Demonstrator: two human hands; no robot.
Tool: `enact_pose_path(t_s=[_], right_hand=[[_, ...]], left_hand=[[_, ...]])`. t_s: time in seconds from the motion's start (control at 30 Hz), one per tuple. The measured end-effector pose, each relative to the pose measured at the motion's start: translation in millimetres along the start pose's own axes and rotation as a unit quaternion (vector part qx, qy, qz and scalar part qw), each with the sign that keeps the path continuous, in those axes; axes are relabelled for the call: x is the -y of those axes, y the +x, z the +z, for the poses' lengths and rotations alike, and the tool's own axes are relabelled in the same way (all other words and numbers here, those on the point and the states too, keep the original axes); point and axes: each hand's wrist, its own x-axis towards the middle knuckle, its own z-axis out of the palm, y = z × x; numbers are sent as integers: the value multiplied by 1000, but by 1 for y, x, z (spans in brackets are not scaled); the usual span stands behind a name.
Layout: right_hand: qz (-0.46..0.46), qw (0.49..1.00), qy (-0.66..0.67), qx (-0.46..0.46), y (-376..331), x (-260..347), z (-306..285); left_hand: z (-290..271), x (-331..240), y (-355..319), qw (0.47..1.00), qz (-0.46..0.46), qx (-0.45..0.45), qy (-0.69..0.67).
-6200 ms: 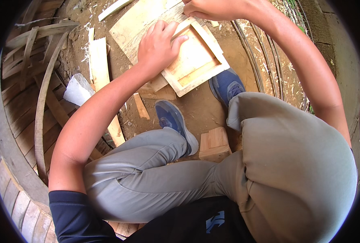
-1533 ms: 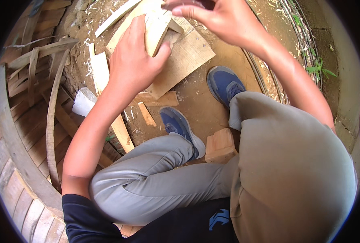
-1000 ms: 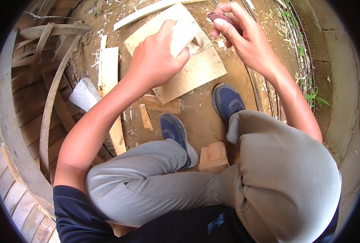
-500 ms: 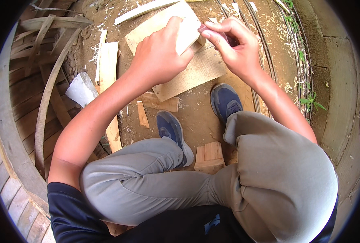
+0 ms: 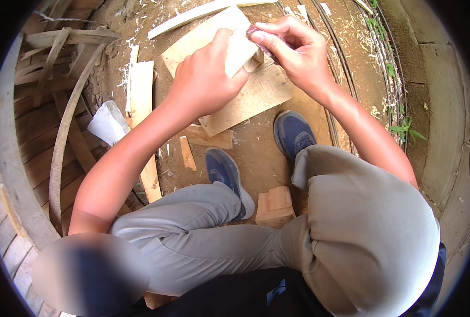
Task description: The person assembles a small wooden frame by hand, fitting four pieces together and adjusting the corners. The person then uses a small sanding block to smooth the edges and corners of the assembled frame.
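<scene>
My left hand (image 5: 206, 79) clamps the pale wooden piece (image 5: 240, 50), long axis slanting up-left. My right hand (image 5: 298, 55), fingers pinched on a small reddish scrap (image 5: 256, 33), meets its upper-right end.

The block (image 5: 238, 46) in the left hand (image 5: 206, 79) is pale, bare wood with a smooth, matt face, and the board (image 5: 256, 98) under it is the same unfinished wood, a little rougher. The small reddish-brown piece (image 5: 256, 33) in the right hand's fingers (image 5: 269, 39) looks like matt abrasive paper. The ground (image 5: 256, 153) is dry, dusty earth strewn with wood shavings; the shoes (image 5: 225, 171) are matt blue cloth, the trousers (image 5: 351, 222) plain grey cloth.
</scene>
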Motion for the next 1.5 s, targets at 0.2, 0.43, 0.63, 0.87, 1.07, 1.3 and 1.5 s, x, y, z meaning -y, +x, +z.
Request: enact_pose_path(t_s=[0.2, 0.43, 0.63, 0.87, 1.07, 1.3, 1.5], right_hand=[[35, 995, 94, -7, -16, -10, -8], [-50, 997, -50, 12, -3, -2, -1], [72, 994, 61, -63, -25, -27, -22], [75, 993, 86, 12, -8, -5, -4], [118, 988, 97, -14, -10, -10, -27], [144, 985, 86, 32, -13, 0, -13], [85, 985, 152, -2, -1, 12, -16]], left_hand=[[3, -4, 0, 1000, -11, 1, 21], [-2, -2, 2, 1000, -19, 17, 13], [0, -1, 2, 1000, -9, 2, 14], [-2, -6, 0, 999, -30, 22, 26], [0, -1, 1, 1000, -16, 2, 21], [-1, 0, 3, 999, -19, 26, 17], [1, 2, 2, 999, -12, 12, 28]])
